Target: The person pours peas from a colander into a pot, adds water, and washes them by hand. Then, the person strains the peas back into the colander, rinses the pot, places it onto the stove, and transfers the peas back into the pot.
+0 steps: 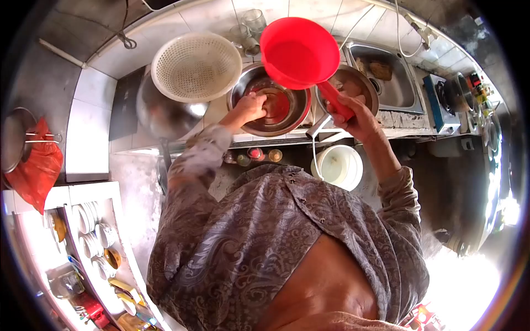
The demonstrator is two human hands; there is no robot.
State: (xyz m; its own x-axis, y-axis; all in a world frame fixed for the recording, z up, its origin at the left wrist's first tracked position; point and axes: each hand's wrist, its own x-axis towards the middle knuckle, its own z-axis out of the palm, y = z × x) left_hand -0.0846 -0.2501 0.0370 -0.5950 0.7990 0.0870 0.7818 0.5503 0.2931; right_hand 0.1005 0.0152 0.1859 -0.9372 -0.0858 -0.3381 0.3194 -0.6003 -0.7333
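My right hand [356,115] is closed round the handle of a red plastic dipper [298,52], whose round bowl is raised over the counter. Below and left of the dipper, my left hand [255,106] reaches over a metal basin [301,118]; its fingers are curled at the basin's inside, and what they hold, if anything, is hidden. Reddish colour shows in the bottom of that basin. A second metal basin [371,91] with pale pieces in it stands partly behind the dipper's handle. To the left is a cream perforated colander [193,66].
A large metal bowl [165,118] sits partly under the colander. Glasses [254,21] stand near the tiled wall. At the right are a sink [406,83] and a stove [441,105]. A white bucket [345,165] is below the counter, with several jars [255,154] to its left.
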